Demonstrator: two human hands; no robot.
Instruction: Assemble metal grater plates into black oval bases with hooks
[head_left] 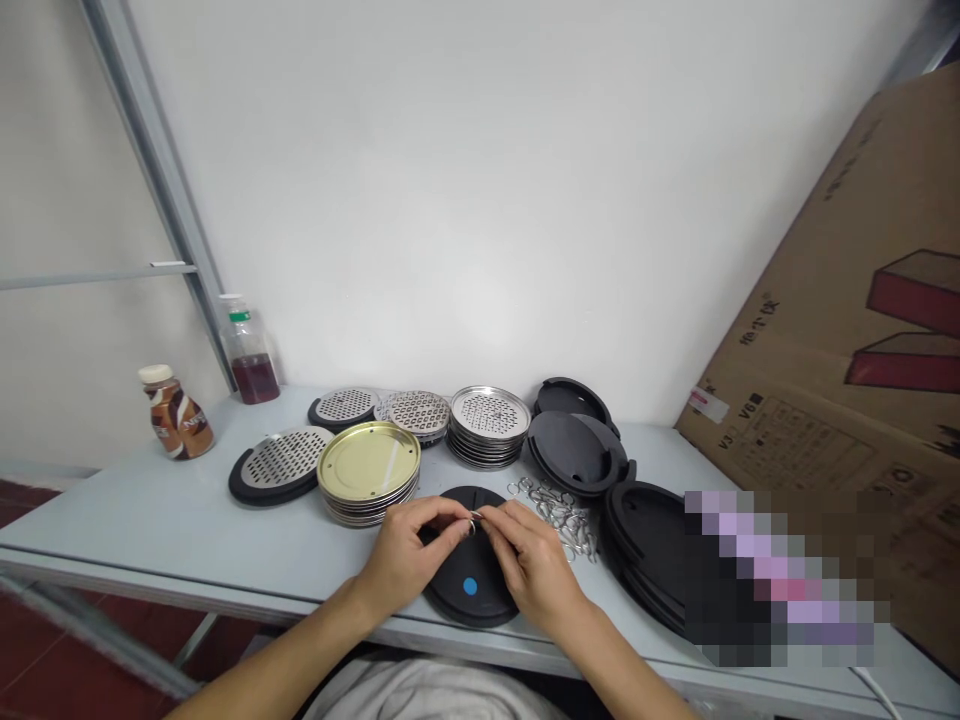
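Observation:
My left hand (405,548) and my right hand (536,562) meet fingertip to fingertip, pinching a small metal ring piece (472,524) between them. Its exact shape is partly covered by the fingers. Beneath both hands lies a round black disc (454,603) with a blue dot (470,586) near its front edge. Just right of my right hand is a loose pile of small metal rings and clasps (559,510). Left of my left hand stands a stack of round metal plates (369,462), the top one gold-coloured.
Perforated discs in black holders (286,458) and a stack of perforated metal plates (490,415) stand behind. Black round holders (574,450) and stacked black discs (652,540) are at right, beside a large cardboard box (817,370). Two bottles (176,415) stand left.

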